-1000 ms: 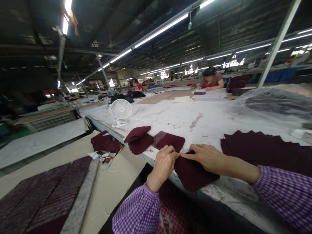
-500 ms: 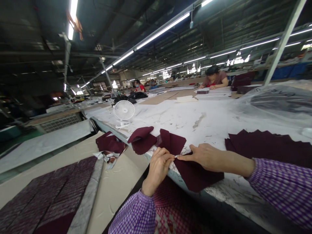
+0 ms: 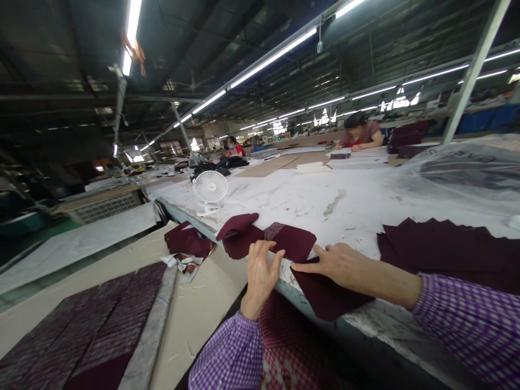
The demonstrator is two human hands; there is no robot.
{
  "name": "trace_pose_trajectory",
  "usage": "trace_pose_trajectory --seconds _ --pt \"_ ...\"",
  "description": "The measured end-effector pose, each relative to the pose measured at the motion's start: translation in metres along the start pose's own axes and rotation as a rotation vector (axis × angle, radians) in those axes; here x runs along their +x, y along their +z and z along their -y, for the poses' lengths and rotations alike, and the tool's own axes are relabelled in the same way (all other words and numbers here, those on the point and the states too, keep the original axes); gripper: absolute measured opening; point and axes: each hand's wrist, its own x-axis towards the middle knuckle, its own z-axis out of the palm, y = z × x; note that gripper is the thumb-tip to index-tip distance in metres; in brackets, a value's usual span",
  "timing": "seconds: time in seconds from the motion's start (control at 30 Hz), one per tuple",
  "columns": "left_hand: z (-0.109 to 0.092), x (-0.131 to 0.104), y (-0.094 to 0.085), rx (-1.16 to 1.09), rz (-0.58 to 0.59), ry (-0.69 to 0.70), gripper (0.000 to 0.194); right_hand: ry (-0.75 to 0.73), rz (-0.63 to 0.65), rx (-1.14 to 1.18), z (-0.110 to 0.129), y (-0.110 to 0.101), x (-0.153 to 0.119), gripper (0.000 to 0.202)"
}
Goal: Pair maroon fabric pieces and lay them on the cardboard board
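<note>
My right hand (image 3: pixel 339 265) lies with its fingers stretched over a maroon fabric piece (image 3: pixel 325 298) that overhangs the table's near edge. Its index fingertip rests at the piece's left corner. My left hand (image 3: pixel 260 276) is beside that corner, thumb and fingers apart, holding nothing. Just beyond it a second maroon fabric piece (image 3: pixel 296 242) lies flat, with a speckled patch at its far left. Left of this is a curled maroon piece (image 3: pixel 240 235). A fanned stack of maroon pieces (image 3: pixel 447 246) spreads out to the right of my right hand.
A small white fan (image 3: pixel 210 187) stands on the white-covered table (image 3: pixel 280 189). Clear plastic sheeting (image 3: pixel 459 168) lies at the right. Speckled maroon panels (image 3: pixel 81 319) and crumpled scraps (image 3: pixel 189 241) are on the lower surface at left. Two co-workers (image 3: pixel 361 132) are farther back.
My left hand has opened from a pinch and drawn slightly left of the corner. The fabric piece beyond it, folded up before, now lies flat. My right hand stays on its piece.
</note>
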Motion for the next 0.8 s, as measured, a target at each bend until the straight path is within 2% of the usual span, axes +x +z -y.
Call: trace_pose_trajectory --seconds 0.13,0.23,0.33,0.57,0.7,0.8 --pt "-0.016 0.007 0.001 -0.009 0.101 0.109 0.019 0.118 0.121 0.284 -0.025 0.002 -0.001 0.061" --pt "-0.027 0.004 -0.001 -0.059 0.240 0.216 0.014 0.265 0.228 0.515 -0.046 0.006 -0.003 0.065" --pt "-0.029 -0.003 -0.001 -0.087 0.328 0.261 0.012 0.370 0.296 0.705 -0.057 0.010 -0.006 0.056" --pt "-0.025 -0.008 0.003 -0.110 0.311 0.234 0.015 0.440 0.392 1.084 -0.061 0.005 -0.009 0.043" --pt "-0.027 -0.009 0.003 -0.114 0.307 0.237 0.015 0.452 0.374 1.099 -0.063 0.003 -0.009 0.039" --pt "-0.028 -0.010 0.002 -0.111 0.307 0.227 0.015 0.457 0.311 1.058 -0.061 0.009 -0.008 0.035"
